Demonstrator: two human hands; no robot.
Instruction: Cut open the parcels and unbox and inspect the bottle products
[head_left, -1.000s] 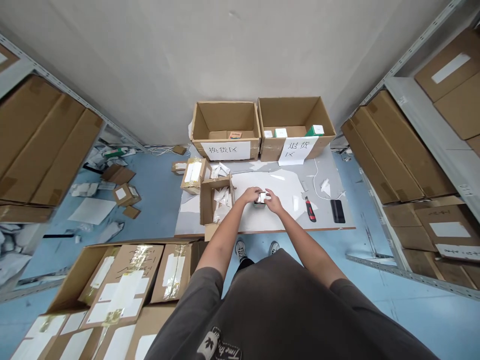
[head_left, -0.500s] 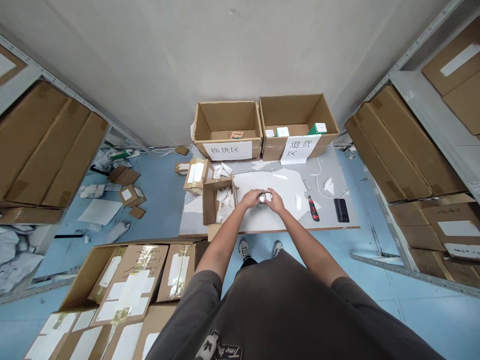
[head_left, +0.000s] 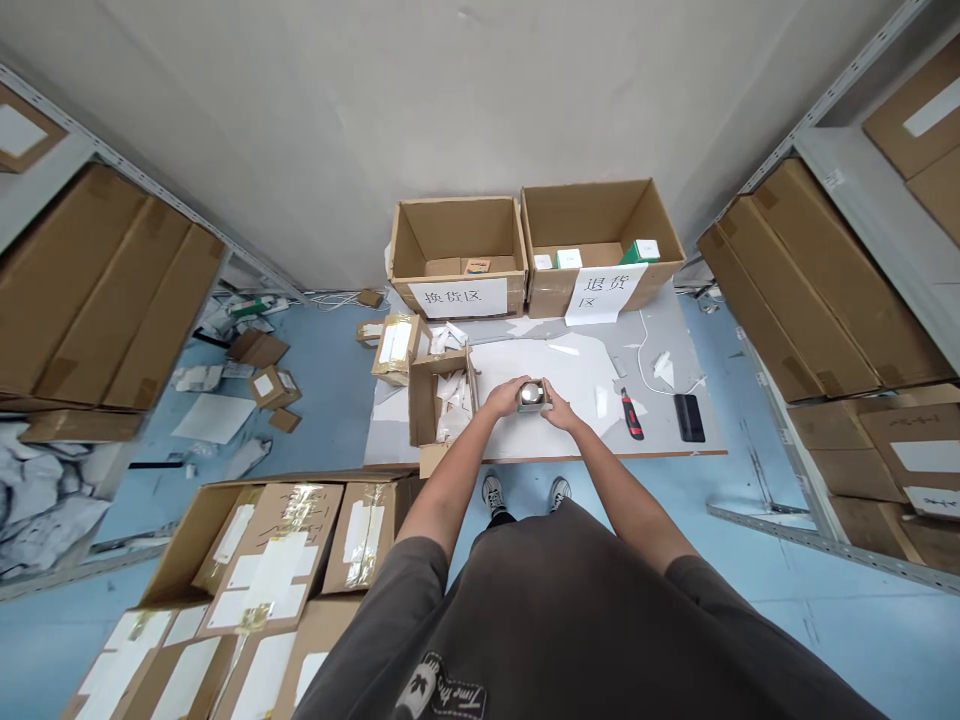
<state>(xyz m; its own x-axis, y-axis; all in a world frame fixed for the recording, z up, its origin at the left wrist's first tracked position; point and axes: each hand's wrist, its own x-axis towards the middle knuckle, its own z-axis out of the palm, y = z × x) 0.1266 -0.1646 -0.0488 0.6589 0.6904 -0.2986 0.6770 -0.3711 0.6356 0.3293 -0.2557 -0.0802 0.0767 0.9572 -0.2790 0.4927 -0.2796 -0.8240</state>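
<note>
A small box (head_left: 533,408) with a shiny round silver object (head_left: 531,392) in its top is between my hands, over the white sheet (head_left: 555,440) on the table. My left hand (head_left: 508,397) grips the box's left side, fingers wrapped round it. On the opposite side my right hand (head_left: 558,408) holds it too. What the silver object is, I cannot make out. Just left of my left hand stands an open carton (head_left: 421,405) with crumpled white packing (head_left: 452,400) inside. To the right lies a red and black utility knife (head_left: 631,414).
Two big open cartons, a left one (head_left: 461,240) and a right one (head_left: 585,215), stand at the table's back with handwritten signs. A black phone (head_left: 688,418) and white cable lie right. Stacked boxes (head_left: 274,570) fill the front left; loaded shelves (head_left: 817,150) flank both sides.
My right hand has moved from over the box's top to its right side. The silver object now shows fully in the box. The view has shifted slightly.
</note>
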